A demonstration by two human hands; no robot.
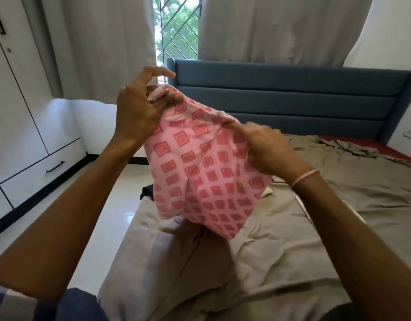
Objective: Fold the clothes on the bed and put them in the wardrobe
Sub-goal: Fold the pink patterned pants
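The pink garment point(199, 177), printed with red squares, hung in the middle of the frame, held up above the bed point(292, 251), its lower hem just over the rumpled taupe sheet. The left hand point(135, 107), left of centre, had its grip clamped on the garment's top edge, thumb and bent fingers pinching cloth while the forefinger stuck out free. The right hand point(269, 149), right of centre, with a pink bracelet point(304, 177) at the wrist, had its grip closed on the same edge further along.

The hanging cloth blocked the middle of the bed: a dark garment point(147, 192) at the bed's left edge showed only as a sliver beside it. A crumpled brown cloth point(348, 147) lay at the right, near the blue headboard point(281, 100). The white wardrobe point(19, 123) stood along the left edge of the frame, across the glossy floor point(111, 205). Pale curtains point(102, 42) framed a grilled window point(176, 26) at the top.
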